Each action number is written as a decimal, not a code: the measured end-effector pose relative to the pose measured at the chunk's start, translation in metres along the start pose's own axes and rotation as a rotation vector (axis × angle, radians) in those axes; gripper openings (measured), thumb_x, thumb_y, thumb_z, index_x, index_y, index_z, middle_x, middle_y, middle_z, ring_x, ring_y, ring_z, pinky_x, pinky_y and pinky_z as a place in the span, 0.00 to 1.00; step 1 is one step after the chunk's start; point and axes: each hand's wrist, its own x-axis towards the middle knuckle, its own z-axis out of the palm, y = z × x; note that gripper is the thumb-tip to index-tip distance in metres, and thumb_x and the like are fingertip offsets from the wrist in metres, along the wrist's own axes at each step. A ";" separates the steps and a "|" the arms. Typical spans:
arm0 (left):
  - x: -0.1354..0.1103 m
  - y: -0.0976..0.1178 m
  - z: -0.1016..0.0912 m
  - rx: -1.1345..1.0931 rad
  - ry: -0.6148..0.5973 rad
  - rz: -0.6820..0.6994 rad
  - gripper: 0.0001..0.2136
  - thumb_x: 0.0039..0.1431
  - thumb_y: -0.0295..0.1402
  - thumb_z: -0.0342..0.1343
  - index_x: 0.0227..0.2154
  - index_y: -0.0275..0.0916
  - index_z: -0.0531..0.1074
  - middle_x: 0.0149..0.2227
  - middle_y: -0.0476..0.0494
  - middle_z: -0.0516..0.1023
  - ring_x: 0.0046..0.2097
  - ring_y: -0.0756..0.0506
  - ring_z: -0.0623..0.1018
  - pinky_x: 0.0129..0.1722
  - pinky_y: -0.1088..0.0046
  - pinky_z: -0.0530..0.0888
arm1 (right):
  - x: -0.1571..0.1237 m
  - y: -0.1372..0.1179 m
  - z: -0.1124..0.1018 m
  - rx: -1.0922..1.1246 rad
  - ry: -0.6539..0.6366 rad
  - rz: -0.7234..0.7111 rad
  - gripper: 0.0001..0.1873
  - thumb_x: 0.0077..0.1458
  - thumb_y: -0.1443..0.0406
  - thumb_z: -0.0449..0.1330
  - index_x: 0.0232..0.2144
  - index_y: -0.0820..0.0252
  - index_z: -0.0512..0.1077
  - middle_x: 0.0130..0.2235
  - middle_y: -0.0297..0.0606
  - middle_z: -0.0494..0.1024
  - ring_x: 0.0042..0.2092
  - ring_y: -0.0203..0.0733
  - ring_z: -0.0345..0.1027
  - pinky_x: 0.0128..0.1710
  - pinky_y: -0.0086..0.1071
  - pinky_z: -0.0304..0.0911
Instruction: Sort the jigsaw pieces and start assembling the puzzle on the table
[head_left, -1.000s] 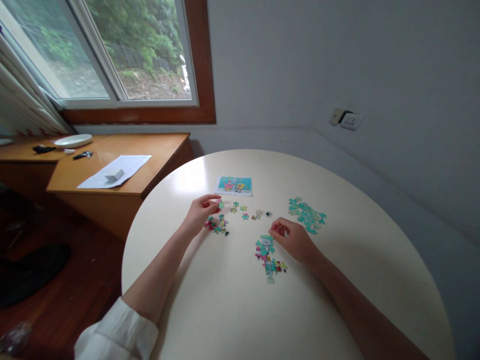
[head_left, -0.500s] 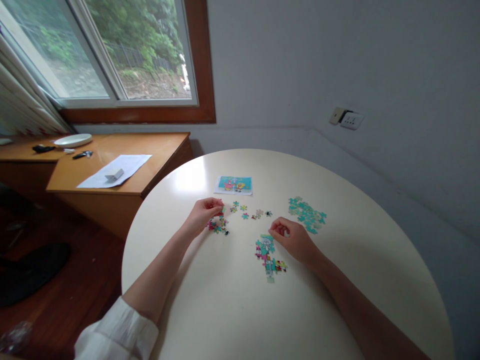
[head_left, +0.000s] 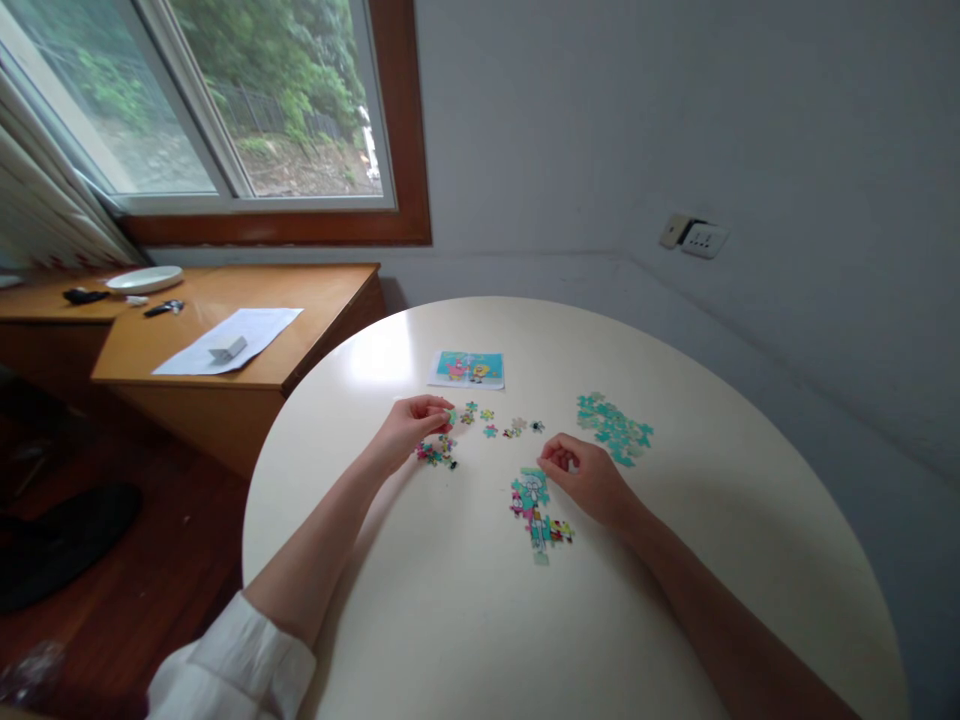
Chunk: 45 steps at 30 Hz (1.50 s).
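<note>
My left hand (head_left: 414, 428) pinches a small green puzzle piece (head_left: 451, 416) above a pile of mixed pink and dark puzzle pieces (head_left: 436, 453). Curled just above a partly joined puzzle (head_left: 538, 510) is my right hand (head_left: 581, 470); its fingers are closed, and whatever may be in them is hidden. The joined part shows a pale green face and bits of pink and yellow. Several loose puzzle pieces (head_left: 490, 431) lie in a scattered row between the hands. Farther back rests a picture card (head_left: 470, 370) with cartoon figures on a blue ground.
A heap of teal puzzle pieces (head_left: 615, 430) lies to the right on the round white table (head_left: 420, 610). At the left stands a wooden desk (head_left: 330, 310) with a paper sheet (head_left: 255, 330), a small white box (head_left: 228, 348) and a white plate (head_left: 146, 280). A wall is behind.
My left hand's fingers have shifted slightly right and turned, with the green puzzle piece still between them. My right hand and the joined puzzle look unchanged.
</note>
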 end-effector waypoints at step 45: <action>-0.026 -0.017 0.050 0.214 -0.155 0.038 0.08 0.41 0.31 0.61 0.22 0.36 0.67 0.16 0.53 0.70 0.19 0.53 0.70 0.23 0.77 0.65 | -0.004 -0.017 0.000 0.016 0.094 -0.238 0.05 0.50 0.66 0.56 0.26 0.59 0.72 0.24 0.34 0.71 0.28 0.35 0.63 0.30 0.29 0.60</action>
